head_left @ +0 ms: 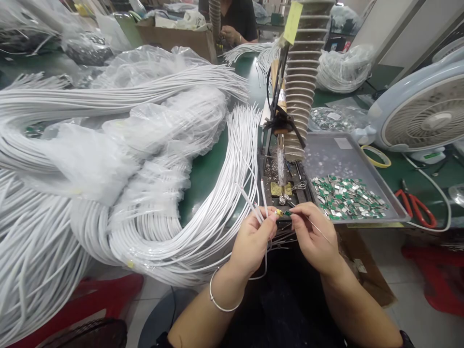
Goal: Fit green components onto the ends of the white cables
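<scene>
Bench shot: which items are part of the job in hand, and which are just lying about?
In use:
- left hand, pinching white cable ends and a brass fitting
- right hand, pinching a tiny green part
- white cable bundle
- metal tray of green-and-silver parts
- clamped soldering iron

Lying about:
- red-handled cutters
- desk fan
- yellow tape roll

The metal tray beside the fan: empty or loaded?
Loaded: small green-and-silver pieces lie heaped at the near end of the metal tray.

The green work bench [206, 179] carries, on the left, big bundles of white cable [108, 92] with plastic bags; on the right are a metal tray [344, 154], one white fan [424, 113] and red-handled scissors [415, 208].
</scene>
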`<state>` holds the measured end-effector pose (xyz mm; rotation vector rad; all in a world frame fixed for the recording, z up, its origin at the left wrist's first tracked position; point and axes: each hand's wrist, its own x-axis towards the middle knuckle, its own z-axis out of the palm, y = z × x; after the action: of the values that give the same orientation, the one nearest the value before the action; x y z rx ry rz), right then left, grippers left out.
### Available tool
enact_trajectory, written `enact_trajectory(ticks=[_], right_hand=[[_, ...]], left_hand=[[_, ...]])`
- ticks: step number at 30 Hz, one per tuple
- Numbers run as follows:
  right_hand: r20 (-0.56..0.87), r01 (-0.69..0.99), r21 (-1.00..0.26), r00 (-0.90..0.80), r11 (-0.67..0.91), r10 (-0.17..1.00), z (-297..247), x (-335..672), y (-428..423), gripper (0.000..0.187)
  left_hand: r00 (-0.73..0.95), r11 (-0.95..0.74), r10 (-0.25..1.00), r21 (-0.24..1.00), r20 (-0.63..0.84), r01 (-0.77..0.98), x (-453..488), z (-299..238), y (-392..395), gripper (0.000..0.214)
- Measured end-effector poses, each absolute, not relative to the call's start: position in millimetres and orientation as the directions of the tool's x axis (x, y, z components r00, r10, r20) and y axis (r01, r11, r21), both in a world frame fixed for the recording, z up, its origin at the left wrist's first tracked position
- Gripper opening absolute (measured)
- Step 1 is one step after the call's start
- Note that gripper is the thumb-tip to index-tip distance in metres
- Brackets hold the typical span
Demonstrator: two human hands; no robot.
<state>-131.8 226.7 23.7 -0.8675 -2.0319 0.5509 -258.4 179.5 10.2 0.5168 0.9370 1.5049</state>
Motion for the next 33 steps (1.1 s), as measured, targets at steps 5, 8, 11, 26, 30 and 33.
enact_trajectory(ticks=[5,8,11,26,30,33], right_hand=[[0.494,0.349,-0.695,-0.403,0.628,0.771,23.0,-135.3,225.7,0.010],[0.491,0.338,-0.710,-0.391,0.618,0.778,21.1,-136.0,225.6,0.011],[0.480,0.324,-0.728,-0.388,0.604,0.787,18.8,-136.0,226.0,0.011],[0.576,0.323,-0.657,-0.369,0.682,0.730,13.6,-133.9,223.9,0.023],[0.628,0.298,-0.653,-0.302,0.697,0.717,4.9,-132.2,219.8,0.034],[0.642,0.230,-0.697,-0.222,0.680,0.734,-2.9,-133.3,217.2,0.039]], left_hand=[[-0.163,0.077,0.964,0.803,-0.212,-0.591,-256.9,11.8,180.5,0.012],[-0.141,0.094,0.967,0.813,-0.212,-0.574,-256.5,13.7,180.7,0.010],[-0.124,0.104,0.970,0.819,-0.208,-0.564,-255.9,15.8,180.6,0.008],[-0.175,0.156,0.942,0.835,-0.286,-0.527,-254.6,20.6,180.9,0.009],[-0.188,0.174,0.931,0.832,-0.313,-0.526,-254.5,22.9,182.7,0.009],[-0.192,0.188,0.924,0.830,-0.331,-0.525,-254.7,23.8,185.0,0.009]])
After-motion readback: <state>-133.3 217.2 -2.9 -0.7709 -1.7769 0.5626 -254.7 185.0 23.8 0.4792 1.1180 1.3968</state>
